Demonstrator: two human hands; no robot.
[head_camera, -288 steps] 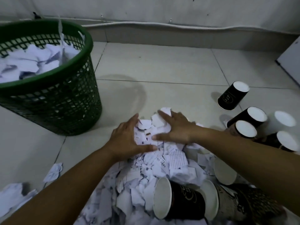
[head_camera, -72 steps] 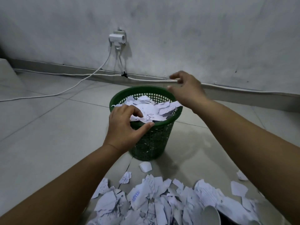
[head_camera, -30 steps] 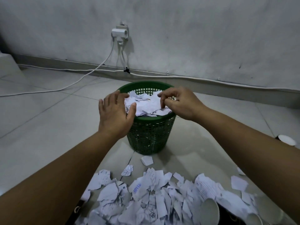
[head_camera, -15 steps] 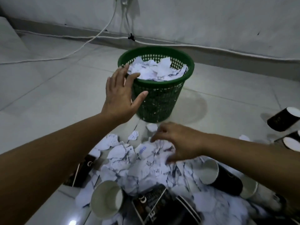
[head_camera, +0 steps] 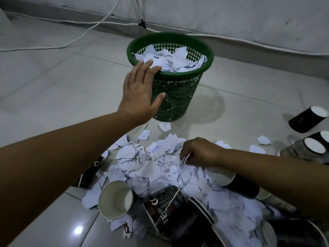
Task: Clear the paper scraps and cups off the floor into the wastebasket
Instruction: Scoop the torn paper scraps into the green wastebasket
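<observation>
On the tiled floor just in front of the person, the paper scraps (head_camera: 160,168) are lying in a wide heap, with a few stray pieces between the heap and the wastebasket (head_camera: 178,97). Cups (head_camera: 115,200) are lying on their sides in and around the heap, one white-lined cup at its near left edge, dark printed ones at the bottom, and more cups well apart at the far right. The wastebasket is standing upright beyond the heap, already filled with scraps close to its rim.

The right hand (head_camera: 199,154) is reaching into the far side of the heap, its fingers curling round a few scraps and pinching them. The left hand (head_camera: 140,93) is hovering flat beside the wastebasket's near rim, fingers straight and holding nothing; whether it is touching the rim is unclear.

The step in hand looks like gathering another handful. The next move is calling for a firmer, fuller scoop, probably with both hands, then a lift over the rim. With the basket this full, the scraps may need pressing down before the cups can fit.
</observation>
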